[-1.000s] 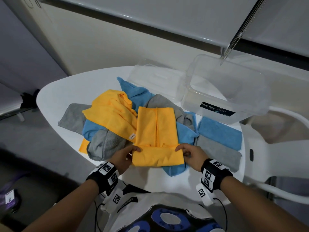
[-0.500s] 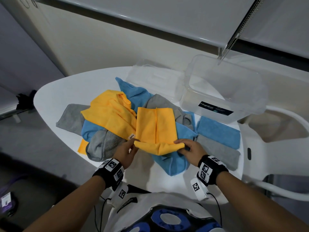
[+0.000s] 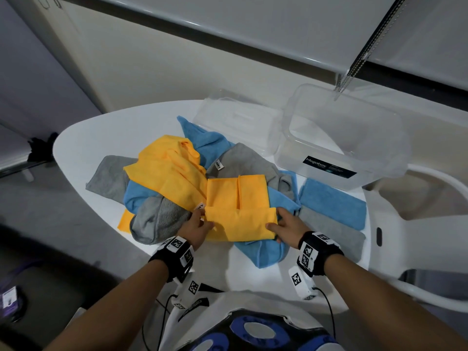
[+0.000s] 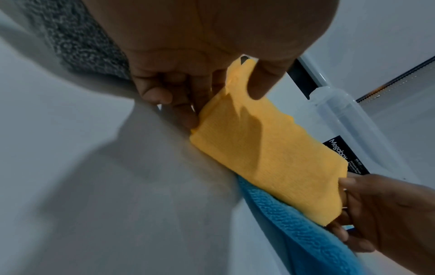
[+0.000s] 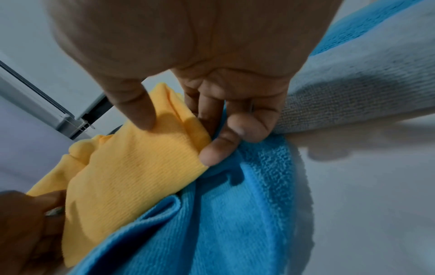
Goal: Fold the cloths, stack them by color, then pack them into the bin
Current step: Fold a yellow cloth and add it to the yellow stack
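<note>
A partly folded yellow cloth (image 3: pixel 238 206) lies on a heap of blue, grey and yellow cloths at the table's near middle. Its near end is doubled over toward the far side. My left hand (image 3: pixel 196 228) pinches the left corner of that fold (image 4: pixel 235 89) between thumb and fingers. My right hand (image 3: pixel 286 228) pinches the right corner (image 5: pixel 183 126), thumb on top. A loose blue cloth (image 5: pixel 235 214) lies under the yellow one. The clear plastic bin (image 3: pixel 339 138) stands at the far right, with nothing inside.
A folded blue cloth (image 3: pixel 334 203) and a folded grey cloth (image 3: pixel 336 236) lie side by side right of the heap. The bin's clear lid (image 3: pixel 235 122) lies left of the bin. The white table (image 3: pixel 101 133) ends in a curved rim near me.
Both hands lifted the yellow cloth's near end and carried it away from me, so it now lies doubled over the cloth's middle. The view also shifted slightly.
</note>
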Demonstrator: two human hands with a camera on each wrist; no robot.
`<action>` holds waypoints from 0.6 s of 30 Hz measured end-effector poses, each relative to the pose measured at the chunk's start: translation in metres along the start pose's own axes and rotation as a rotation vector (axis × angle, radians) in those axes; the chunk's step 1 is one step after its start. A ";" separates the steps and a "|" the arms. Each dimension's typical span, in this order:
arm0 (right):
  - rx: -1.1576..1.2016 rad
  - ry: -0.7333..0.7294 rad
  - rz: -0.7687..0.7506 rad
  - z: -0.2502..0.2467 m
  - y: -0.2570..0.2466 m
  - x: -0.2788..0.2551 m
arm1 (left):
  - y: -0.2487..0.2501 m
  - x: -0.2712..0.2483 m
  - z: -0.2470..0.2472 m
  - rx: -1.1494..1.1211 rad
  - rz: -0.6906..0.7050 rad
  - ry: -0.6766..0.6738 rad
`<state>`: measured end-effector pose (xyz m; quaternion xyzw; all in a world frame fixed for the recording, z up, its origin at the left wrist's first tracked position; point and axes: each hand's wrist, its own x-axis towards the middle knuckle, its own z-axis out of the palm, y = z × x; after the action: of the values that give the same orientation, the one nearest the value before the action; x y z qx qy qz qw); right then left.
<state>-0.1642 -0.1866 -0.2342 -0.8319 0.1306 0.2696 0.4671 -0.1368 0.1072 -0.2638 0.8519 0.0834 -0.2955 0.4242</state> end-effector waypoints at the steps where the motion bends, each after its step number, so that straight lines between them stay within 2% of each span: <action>1: 0.006 -0.009 -0.021 0.000 -0.001 -0.001 | -0.001 0.001 0.001 0.033 0.017 0.006; 4: -0.044 0.022 -0.053 0.001 0.000 0.000 | -0.005 0.003 0.003 0.195 0.067 0.037; 7: -0.196 0.061 -0.046 0.002 0.006 0.004 | -0.010 0.003 0.005 0.238 0.099 0.056; 10: -0.292 0.041 -0.030 0.002 0.010 0.007 | -0.010 0.007 0.008 0.277 0.071 0.040; 13: -0.359 0.045 -0.013 0.003 0.007 0.009 | -0.009 0.010 0.007 0.283 0.029 0.032; 18: -0.395 0.086 -0.038 0.004 0.004 0.005 | -0.003 0.005 0.005 0.190 0.054 0.096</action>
<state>-0.1631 -0.1852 -0.2410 -0.9205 0.0790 0.2454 0.2938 -0.1363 0.1052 -0.2708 0.9034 0.0523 -0.2493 0.3450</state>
